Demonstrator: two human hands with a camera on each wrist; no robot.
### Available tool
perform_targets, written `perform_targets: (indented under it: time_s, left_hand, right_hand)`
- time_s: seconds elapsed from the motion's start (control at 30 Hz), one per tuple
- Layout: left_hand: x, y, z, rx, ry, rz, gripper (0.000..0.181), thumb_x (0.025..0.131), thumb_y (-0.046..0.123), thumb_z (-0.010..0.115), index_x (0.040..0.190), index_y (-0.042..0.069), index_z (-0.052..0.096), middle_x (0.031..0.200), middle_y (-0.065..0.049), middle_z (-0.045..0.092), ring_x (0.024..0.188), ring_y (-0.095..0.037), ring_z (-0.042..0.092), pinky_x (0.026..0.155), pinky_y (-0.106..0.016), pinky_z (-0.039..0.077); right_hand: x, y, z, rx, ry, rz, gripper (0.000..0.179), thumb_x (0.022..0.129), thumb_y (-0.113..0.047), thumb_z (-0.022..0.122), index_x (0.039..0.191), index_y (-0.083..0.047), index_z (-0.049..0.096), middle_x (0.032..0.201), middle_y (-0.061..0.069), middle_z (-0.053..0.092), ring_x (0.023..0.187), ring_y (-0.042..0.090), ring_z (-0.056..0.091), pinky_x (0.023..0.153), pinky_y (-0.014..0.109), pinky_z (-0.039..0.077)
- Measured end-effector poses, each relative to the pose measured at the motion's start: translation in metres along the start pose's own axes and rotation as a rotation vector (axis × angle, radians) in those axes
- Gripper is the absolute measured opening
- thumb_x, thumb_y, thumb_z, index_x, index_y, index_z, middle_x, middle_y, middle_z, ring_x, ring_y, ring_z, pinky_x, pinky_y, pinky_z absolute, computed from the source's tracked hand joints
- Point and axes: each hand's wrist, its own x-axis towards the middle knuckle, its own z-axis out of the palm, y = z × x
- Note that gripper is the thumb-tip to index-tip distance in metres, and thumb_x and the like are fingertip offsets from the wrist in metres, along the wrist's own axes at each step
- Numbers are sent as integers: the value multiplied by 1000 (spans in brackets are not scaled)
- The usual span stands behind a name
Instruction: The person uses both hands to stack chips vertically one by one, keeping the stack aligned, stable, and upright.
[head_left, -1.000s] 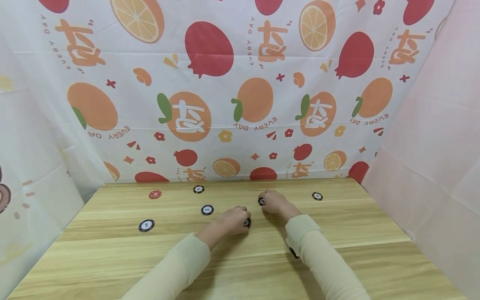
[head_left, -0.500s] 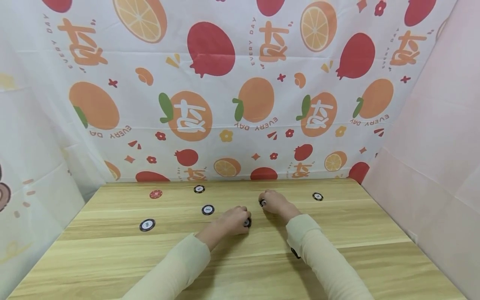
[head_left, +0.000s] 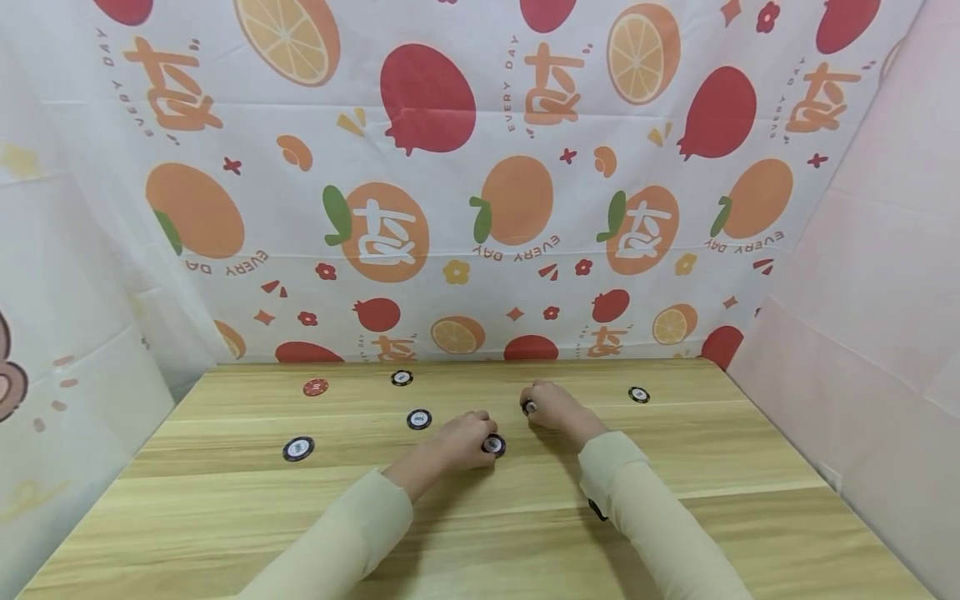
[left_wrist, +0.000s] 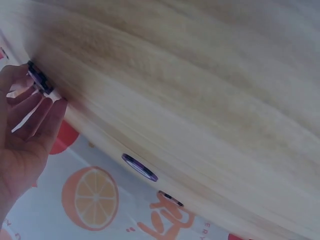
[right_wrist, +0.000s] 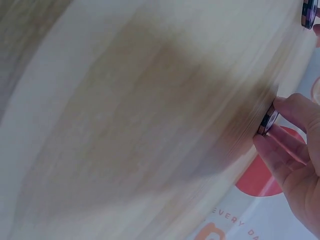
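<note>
Near the middle of the table, in the head view, my left hand (head_left: pixel 463 442) holds a black poker chip (head_left: pixel 493 445) by its edge. The left wrist view has the thumb at one end of this chip (left_wrist: pixel 40 78) and fingertips by the other. Farther back and to the right, my right hand (head_left: pixel 553 407) pinches a smaller-looking black poker chip (head_left: pixel 529 407). Thumb and fingertip lie on opposite edges of that chip (right_wrist: pixel 268 120) in the right wrist view, close over the wood. Its face is partly hidden by the fingers in the head view.
Left of the hands lie a red chip (head_left: pixel 316 387) and black chips: one at the back (head_left: pixel 402 378), one nearer (head_left: pixel 419 419), one farther left (head_left: pixel 298 448). Another black chip (head_left: pixel 639 394) lies right. My right sleeve partly covers a dark chip (head_left: pixel 597 509). A fruit-print cloth (head_left: pixel 465 208) hangs behind.
The chip at my left hand shows more of its face, lying flatter as the fingers have drawn back slightly left. The right hand stays nearly in place. The view has shifted slightly.
</note>
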Motion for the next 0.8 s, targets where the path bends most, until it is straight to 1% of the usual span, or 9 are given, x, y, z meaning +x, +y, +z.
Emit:
perform_targets:
  time_s: [0.07, 0.17, 0.27, 0.33, 0.4, 0.47, 0.63, 0.7, 0.8]
  left_hand:
    - [-1, -2, -2, -2, 13, 3, 28, 72, 17, 68, 95, 1, 64, 88, -6, 55, 80, -21, 54, 69, -31, 45]
    - [-4, -7, -4, 11, 52, 29, 14, 73, 15, 66, 80, 5, 62, 83, -4, 54, 76, -20, 52, 65, -30, 45]
    - [-7, -12, -5, 22, 68, 14, 10, 76, 17, 64, 75, 7, 61, 83, -4, 56, 76, -20, 54, 65, -31, 46]
    - [-10, -15, -6, 19, 68, -16, 14, 79, 19, 64, 79, 5, 63, 86, -5, 58, 80, -22, 55, 68, -33, 47]
    - [-13, -17, -8, 8, 55, -60, 22, 81, 22, 64, 91, 2, 66, 92, -8, 59, 86, -24, 57, 73, -35, 48]
    - [-16, -19, -10, -15, 52, -84, 28, 82, 24, 66, 97, 0, 65, 94, -10, 59, 88, -26, 57, 76, -37, 48]
    - [-22, -26, -12, -12, 35, -125, 28, 84, 23, 65, 99, -1, 64, 97, -11, 59, 92, -28, 57, 78, -38, 47]
    - [-23, -31, -11, 3, 37, -134, 27, 83, 23, 64, 98, 0, 64, 96, -11, 59, 91, -28, 57, 77, -38, 47]
    - [-24, -38, -10, 29, 55, -136, 25, 83, 22, 65, 96, 0, 64, 93, -10, 58, 89, -27, 57, 76, -38, 47]
  right_hand:
    - [-2, -3, -3, -10, 0, 11, 22, 77, 3, 63, 97, -4, 66, 89, 7, 56, 80, 19, 52, 74, 34, 44]
    - [-3, -3, -3, -13, 1, 11, 21, 77, 0, 66, 96, -7, 67, 89, 6, 56, 82, 18, 52, 75, 33, 44]
    - [-4, -2, -2, -17, 7, -6, 19, 77, -2, 67, 95, -9, 67, 87, 4, 54, 81, 17, 52, 75, 32, 44]
    - [-6, -2, -2, -8, 13, -20, 20, 76, -1, 66, 95, -7, 67, 86, 4, 53, 78, 17, 51, 73, 32, 44]
    - [-8, -4, -3, -6, 15, -30, 20, 76, 0, 66, 95, -6, 67, 86, 4, 53, 78, 16, 50, 72, 32, 45]
    - [-10, -5, -3, 11, 11, -34, 21, 76, 1, 64, 96, -4, 67, 86, 5, 53, 77, 16, 50, 71, 31, 45]
    - [-11, -3, -2, 40, 4, -55, 21, 75, 0, 63, 96, -2, 66, 86, 6, 54, 78, 17, 51, 73, 32, 45]
    - [-11, -2, -2, 51, 12, -79, 21, 73, 0, 63, 95, -1, 66, 85, 6, 53, 76, 16, 51, 71, 31, 45]
    - [-11, -3, -2, 58, 11, -89, 22, 73, -1, 64, 96, -1, 66, 87, 6, 54, 77, 16, 51, 72, 31, 46]
